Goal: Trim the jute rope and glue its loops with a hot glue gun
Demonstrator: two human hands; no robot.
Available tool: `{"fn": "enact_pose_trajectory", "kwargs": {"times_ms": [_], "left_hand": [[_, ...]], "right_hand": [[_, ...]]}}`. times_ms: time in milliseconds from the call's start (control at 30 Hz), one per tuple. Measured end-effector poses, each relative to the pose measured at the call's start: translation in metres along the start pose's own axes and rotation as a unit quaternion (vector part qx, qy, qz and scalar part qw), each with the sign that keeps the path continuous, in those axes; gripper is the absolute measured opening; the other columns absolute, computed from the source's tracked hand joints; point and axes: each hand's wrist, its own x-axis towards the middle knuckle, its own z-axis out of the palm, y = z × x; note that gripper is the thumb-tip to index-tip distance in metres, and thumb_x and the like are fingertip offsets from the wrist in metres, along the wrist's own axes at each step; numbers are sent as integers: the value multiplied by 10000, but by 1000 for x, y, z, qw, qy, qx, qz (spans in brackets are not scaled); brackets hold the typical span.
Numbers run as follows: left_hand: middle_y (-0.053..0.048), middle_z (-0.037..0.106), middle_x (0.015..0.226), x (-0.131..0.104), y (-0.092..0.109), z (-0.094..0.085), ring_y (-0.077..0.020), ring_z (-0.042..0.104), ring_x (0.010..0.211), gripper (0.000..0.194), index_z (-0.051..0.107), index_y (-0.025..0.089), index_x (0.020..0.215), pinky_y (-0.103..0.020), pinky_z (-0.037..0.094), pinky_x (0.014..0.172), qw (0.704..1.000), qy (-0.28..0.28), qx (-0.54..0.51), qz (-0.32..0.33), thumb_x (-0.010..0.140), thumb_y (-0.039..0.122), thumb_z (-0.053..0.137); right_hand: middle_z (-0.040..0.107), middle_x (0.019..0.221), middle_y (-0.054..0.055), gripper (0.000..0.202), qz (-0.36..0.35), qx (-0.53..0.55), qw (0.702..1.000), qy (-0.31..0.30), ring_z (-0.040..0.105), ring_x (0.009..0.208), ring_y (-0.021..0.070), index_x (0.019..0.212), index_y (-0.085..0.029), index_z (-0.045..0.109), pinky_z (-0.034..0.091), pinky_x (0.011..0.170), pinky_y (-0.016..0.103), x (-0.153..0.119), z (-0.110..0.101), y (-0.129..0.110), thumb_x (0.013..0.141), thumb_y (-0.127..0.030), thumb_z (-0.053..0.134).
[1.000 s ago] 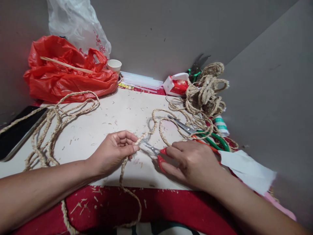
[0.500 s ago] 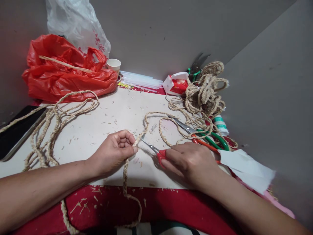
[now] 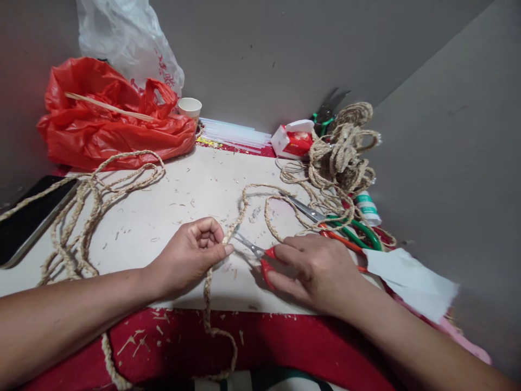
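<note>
My left hand point(image 3: 199, 250) pinches a braided straw cord point(image 3: 208, 298) between thumb and forefinger, at the middle of the board. From the pinch the cord runs down over the red front edge, and up and away to the right. My right hand point(image 3: 311, 266) has its fingers in the red handles of small scissors point(image 3: 251, 247). Their blades are slightly parted and point at the cord just beside my left fingertips. Whether the blades touch the cord I cannot tell. Behind my right hand lie large scissors point(image 3: 307, 209) with orange handles, partly under cord.
A heap of braided cord point(image 3: 345, 152) stands at the back right, by a red-and-white box point(image 3: 293, 139). More cord loops point(image 3: 87, 201) lie left, over a dark flat device point(image 3: 32, 217). A red plastic bag point(image 3: 114, 130) and a paper cup point(image 3: 190, 106) are behind. Straw scraps litter the white board.
The small scissors' blades and handles have spread apart, and my right fingers have opened with them. My left hand keeps its pinch on the cord in nearly the same place.
</note>
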Motion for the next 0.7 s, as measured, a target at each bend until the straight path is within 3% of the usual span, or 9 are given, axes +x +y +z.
{"fn": "enact_pose_trajectory", "kwargs": {"times_ms": [267,433,700], "left_hand": [[49,508,660,-1,-5,1,-54,430,559,301,607,152,956,-190,331,531,999,0,-31,-25,721,271,752],[31,548,660,-1,0,2,-61,446,566,287,640,142,920,-197,338,539,998,9,-36,-43,748,353,731],[14,572,627,-2,1,3,-66,431,535,265,676,134,852,-205,308,512,998,28,-11,-51,717,352,741]], "right_hand": [[517,532,6,301,13,-53,998,-4,428,492,133,616,-181,589,208,531,280,-1,2,1,848,-372,564],[525,536,9,307,9,-56,998,-9,453,490,145,620,-187,586,222,532,282,-2,-1,0,859,-376,557],[553,555,17,309,3,-60,998,-32,487,498,164,633,-194,587,229,540,292,-3,-4,-4,868,-394,561]]}}
